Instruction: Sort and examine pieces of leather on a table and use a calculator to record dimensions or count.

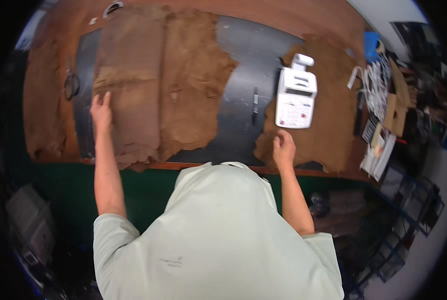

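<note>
My left hand (101, 114) reaches to the left edge of a folded brown leather hide (133, 107). Its fingers are stretched out and a little apart, resting at the edge. A lighter tan crease crosses the hide just beyond the fingertips. The hide's wider brown part (191, 90) spreads to the right with a ragged edge. Over another brown hide (331, 105), my right hand (284, 150) hovers or rests, which I cannot tell, with loosely bent fingers and nothing visible in them. Just beyond it stands a white printing calculator (296, 100) with a paper roll on top.
Black-handled scissors (71, 85) lie left of the folded hide, near a further brown hide (43, 105). A dark pen (255, 105) lies on the black mat (238, 120). A tape roll (113, 8) sits at the far left. White strips (376, 87) and cardboard (396, 112) crowd the right end.
</note>
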A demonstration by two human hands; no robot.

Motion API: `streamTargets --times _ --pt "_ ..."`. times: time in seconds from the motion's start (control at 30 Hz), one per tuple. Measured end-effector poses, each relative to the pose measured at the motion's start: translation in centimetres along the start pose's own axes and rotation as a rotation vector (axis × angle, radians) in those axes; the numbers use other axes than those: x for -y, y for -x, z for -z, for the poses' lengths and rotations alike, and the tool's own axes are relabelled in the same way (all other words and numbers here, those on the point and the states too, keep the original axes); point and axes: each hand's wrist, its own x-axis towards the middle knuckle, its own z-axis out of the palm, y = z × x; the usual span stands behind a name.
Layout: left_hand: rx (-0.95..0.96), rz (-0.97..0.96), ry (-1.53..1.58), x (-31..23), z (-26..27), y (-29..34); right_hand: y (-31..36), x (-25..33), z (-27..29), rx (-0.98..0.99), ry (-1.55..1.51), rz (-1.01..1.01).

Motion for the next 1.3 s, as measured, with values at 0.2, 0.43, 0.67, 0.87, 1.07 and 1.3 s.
streamTargets --times 0.2,0.43,0.67,0.87,1.07,1.3 --pt "0.09 0.019 0.194 3.4 -0.2 -3.2 -0.6 -0.8 2.6 0.017 0.157 -0.128" --pt "0.144 0.014 0.161 2.3 -0.7 -2.7 -3.2 -1.6 3.0 0.08 0.131 -0.138" --pt "0.093 0.06 0.043 1.8 -1.2 -3.0 -3.3 -1.7 3.2 0.08 0.185 -0.161" --pt "0.06 0.083 -0.133 4.1 1.6 -6.5 -2.6 -3.1 2.4 -0.014 0.265 -0.039" --pt "-0.091 -0.007 -0.495 0.9 -0.4 -4.7 -5.4 0.0 2.9 0.064 0.135 -0.104" --pt "-0.035 -0.588 -0.511 -6.7 -5.3 5.8 -5.9 1.4 2.6 0.089 0.138 -0.146"
